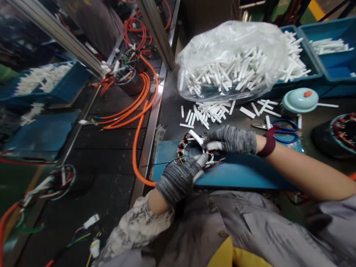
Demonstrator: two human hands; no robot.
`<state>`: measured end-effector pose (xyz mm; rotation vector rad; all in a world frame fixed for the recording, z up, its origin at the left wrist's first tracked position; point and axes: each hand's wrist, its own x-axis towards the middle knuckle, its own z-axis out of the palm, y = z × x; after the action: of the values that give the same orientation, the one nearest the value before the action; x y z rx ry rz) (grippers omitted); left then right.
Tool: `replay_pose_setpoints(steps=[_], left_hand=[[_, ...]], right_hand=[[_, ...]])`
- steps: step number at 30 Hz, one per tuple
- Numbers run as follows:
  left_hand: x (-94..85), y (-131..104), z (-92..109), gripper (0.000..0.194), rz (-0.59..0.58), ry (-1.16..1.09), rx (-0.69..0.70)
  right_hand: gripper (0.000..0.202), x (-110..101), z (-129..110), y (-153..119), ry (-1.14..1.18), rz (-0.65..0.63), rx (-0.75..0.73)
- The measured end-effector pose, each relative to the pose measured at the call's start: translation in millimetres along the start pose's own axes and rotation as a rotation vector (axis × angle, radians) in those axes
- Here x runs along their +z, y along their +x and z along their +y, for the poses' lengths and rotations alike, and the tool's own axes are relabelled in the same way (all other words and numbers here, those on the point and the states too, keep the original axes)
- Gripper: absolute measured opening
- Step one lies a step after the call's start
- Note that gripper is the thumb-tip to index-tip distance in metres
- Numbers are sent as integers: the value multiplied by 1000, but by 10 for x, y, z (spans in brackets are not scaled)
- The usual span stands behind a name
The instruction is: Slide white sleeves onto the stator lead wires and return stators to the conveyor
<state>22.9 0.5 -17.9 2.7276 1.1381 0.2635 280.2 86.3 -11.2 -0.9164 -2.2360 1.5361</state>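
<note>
A motor stator (pixel 194 149) with a dark round core and coloured wires around its rim stands on a blue mat (pixel 245 168) in front of me. My left hand (pixel 182 178), in a grey knitted glove with pale fingertips, grips the stator's near left rim, fingers together. From the right, my right hand (pixel 230 140), gloved the same way, closes its fingertips at the stator's rim, on the lower end of a white sleeve tube (pixel 195 137). That tube tilts up out of the stator. Wire ends under the fingers are partly hidden.
Loose white tubes (pixel 210 113) lie behind the stator, before a clear bag (pixel 230 62) of them. Blue-handled scissors (pixel 285 130), a light-blue oval container (pixel 299 101) and another stator (pixel 350 135) are rightward. Blue bins (pixel 348 70) stand behind. An orange cable (pixel 138 156) runs along the left.
</note>
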Motion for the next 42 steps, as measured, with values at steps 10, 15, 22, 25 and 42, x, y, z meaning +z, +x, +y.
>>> replay_pose_setpoints(steps=[10, 15, 22, 25, 42], left_hand=[[15, -29, 138, 39, 53, -95, -92], [84, -60, 95, 41, 66, 11, -33], [177, -50, 92, 36, 288, 131, 54], [186, -57, 87, 35, 300, 149, 48], [196, -46, 292, 36, 259, 147, -203]], right_hand=[[50, -404, 553, -70, -735, 610, 539], [44, -347, 570, -148, -738, 673, 466], [46, 353, 179, -871, -129, 807, 181], [37, 522, 205, -913, 106, 665, 134], [70, 677, -59, -378, 358, 184, 122]])
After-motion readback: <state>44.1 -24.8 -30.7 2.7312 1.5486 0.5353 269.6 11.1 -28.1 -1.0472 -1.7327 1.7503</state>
